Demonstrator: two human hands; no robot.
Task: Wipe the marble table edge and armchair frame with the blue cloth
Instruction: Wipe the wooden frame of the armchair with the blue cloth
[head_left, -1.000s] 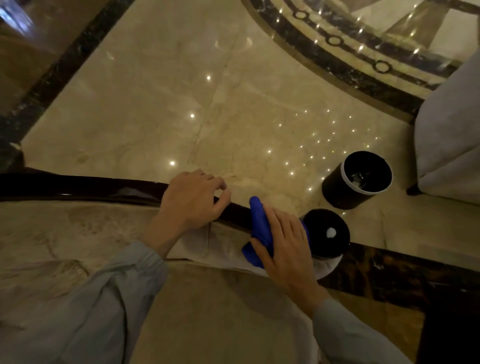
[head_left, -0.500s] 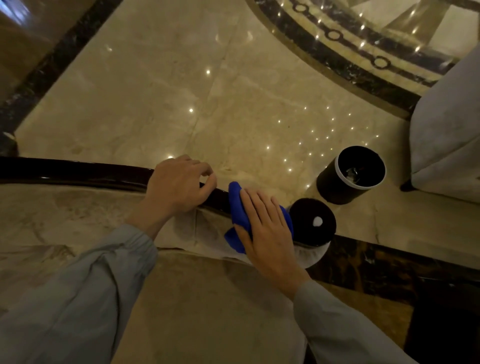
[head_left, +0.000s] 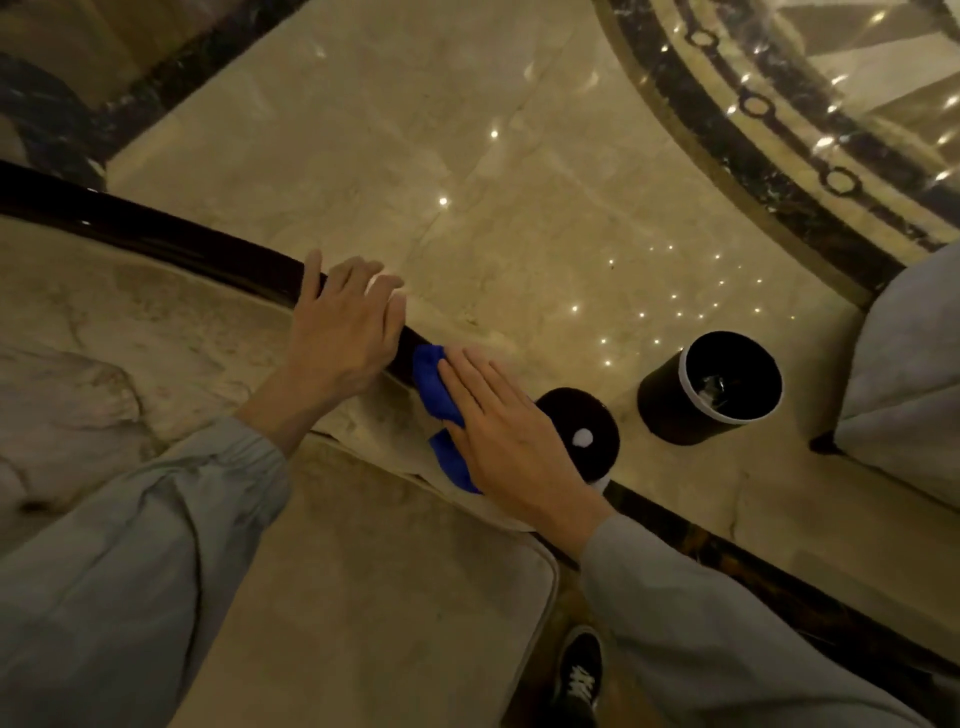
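Observation:
A dark glossy wooden frame rail (head_left: 171, 239) curves along the top of a beige upholstered armchair (head_left: 156, 332). My left hand (head_left: 343, 332) rests on the rail with its fingers draped over the far side. Just to its right, my right hand (head_left: 498, 431) presses the blue cloth (head_left: 436, 389) flat against the rail and the upholstery beside it. Most of the cloth is hidden under my palm. The rail ends in a round dark knob (head_left: 582, 431) with a white dot on it.
A black cylindrical bin (head_left: 711, 389) stands on the polished marble floor (head_left: 467, 156) right of the knob. A grey upholstered seat (head_left: 909, 374) fills the right edge. The beige seat cushion (head_left: 374, 597) lies below my arms. My dark shoe (head_left: 576, 675) shows at the bottom.
My right hand has flattened on the cloth and slid slightly along the rail. My left hand has loosened its grip and shifted along the rail. The view has tilted.

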